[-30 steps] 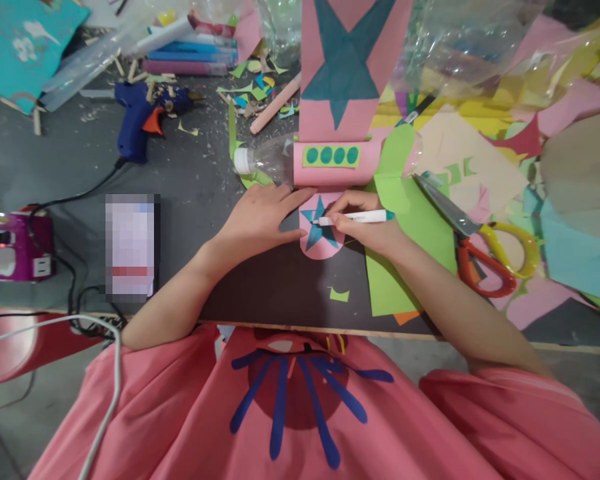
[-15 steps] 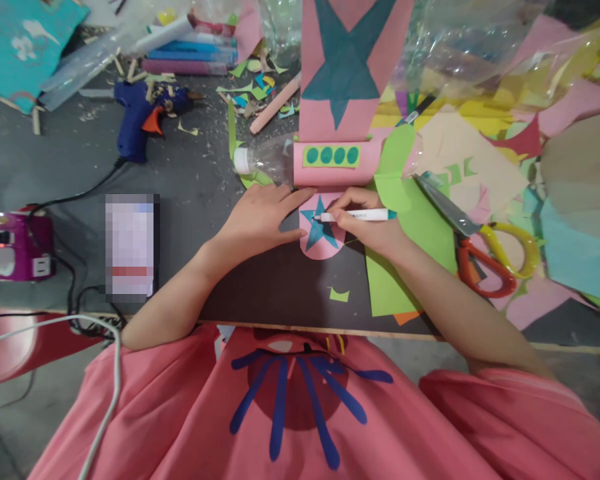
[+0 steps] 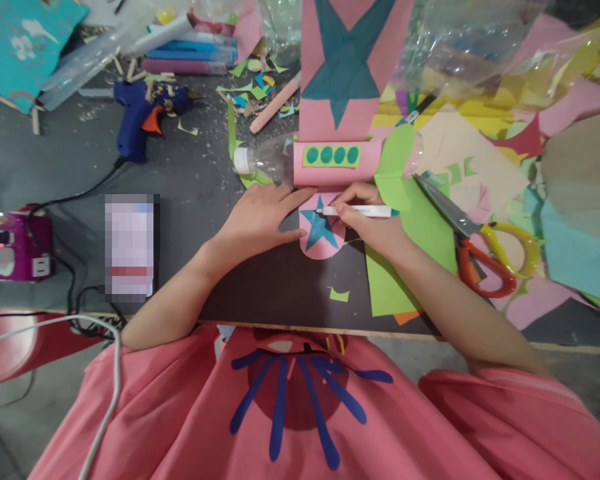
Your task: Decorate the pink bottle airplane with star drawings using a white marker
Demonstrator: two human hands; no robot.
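My right hand (image 3: 373, 219) is closed around a white marker (image 3: 367, 211) whose tip meets the blue star (image 3: 321, 230). That star is coloured on a small pink paper piece (image 3: 323, 253) with a rounded lower end. My left hand (image 3: 265, 217) lies spread at the piece's left edge, with thumb and a finger resting by it. Just above both hands a plastic bottle (image 3: 273, 162) lies on its side, wrapped in pink paper (image 3: 335, 177). A green strip with blue-green dots (image 3: 333, 157) is on the wrap, and a large pink sheet with a dark star (image 3: 343, 67) rises behind.
A blue glue gun (image 3: 134, 123) and a phone (image 3: 130, 247) lie to the left. Scissors (image 3: 485, 250) with red and yellow handles rest at right on paper scraps. Green paper (image 3: 410, 267) is under my right forearm. Several markers (image 3: 190, 53) lie at the back left.
The marker tip has shifted slightly up and to the right on the star, my right hand moving with it. A pale gap inside the star now looks blue. My left hand stays put.
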